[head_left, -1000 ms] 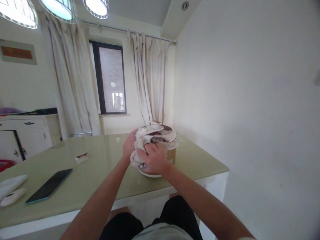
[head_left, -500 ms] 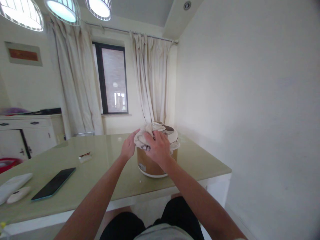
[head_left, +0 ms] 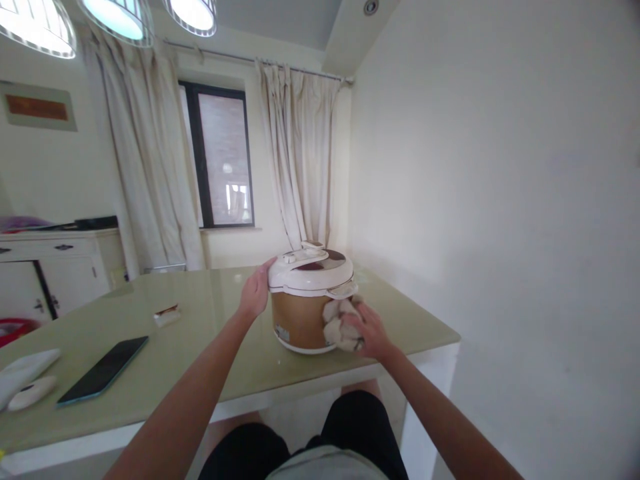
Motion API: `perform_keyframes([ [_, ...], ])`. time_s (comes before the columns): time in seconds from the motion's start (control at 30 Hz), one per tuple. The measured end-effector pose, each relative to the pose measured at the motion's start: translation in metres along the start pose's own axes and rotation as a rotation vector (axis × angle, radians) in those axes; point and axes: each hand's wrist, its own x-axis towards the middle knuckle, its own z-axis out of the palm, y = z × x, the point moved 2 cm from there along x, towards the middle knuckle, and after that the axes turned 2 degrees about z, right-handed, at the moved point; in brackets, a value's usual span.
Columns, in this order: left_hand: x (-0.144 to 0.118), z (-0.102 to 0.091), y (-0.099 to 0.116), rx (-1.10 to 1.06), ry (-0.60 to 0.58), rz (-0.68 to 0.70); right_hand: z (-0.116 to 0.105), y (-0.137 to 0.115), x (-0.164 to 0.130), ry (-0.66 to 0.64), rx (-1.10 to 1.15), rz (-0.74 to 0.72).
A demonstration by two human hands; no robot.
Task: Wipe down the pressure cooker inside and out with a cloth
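Observation:
An electric pressure cooker (head_left: 300,317) with a white lid and a brown-gold body stands upright near the table's front edge. My left hand (head_left: 257,288) steadies it at the left edge of the lid, its fingers partly hidden behind the rim. In my right hand (head_left: 371,328) is a bunched, pale cloth (head_left: 341,324) with dark marks. That hand is closed round the cloth and presses it against the lower right side of the cooker's body.
On the greenish tabletop (head_left: 215,360) a dark phone (head_left: 103,371) lies at left, beside a white rounded object (head_left: 33,393). Farther back is a small clear-and-brown item (head_left: 167,315). A wall (head_left: 500,200) rises on the right; a white cabinet (head_left: 73,273) stands at back left.
My right hand has moved the cloth from the top of the lid down to the cooker's right side, uncovering the lid. My left hand has stayed at the lid's left edge.

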Motion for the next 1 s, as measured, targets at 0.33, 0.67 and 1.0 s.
perform_keyframes([
  [0.33, -0.005, 0.009, 0.005, 0.076, 0.096, -0.022, 0.038, -0.034, -0.009, 0.477, -0.023, 0.626],
  [0.67, -0.005, 0.005, 0.003, 0.112, 0.015, 0.056, 0.041, -0.044, -0.023, -0.027, -0.014, 0.089],
  [1.0, -0.007, 0.006, 0.001, 0.069, 0.021, -0.003, 0.015, 0.042, 0.034, 0.336, 0.34, 0.959],
])
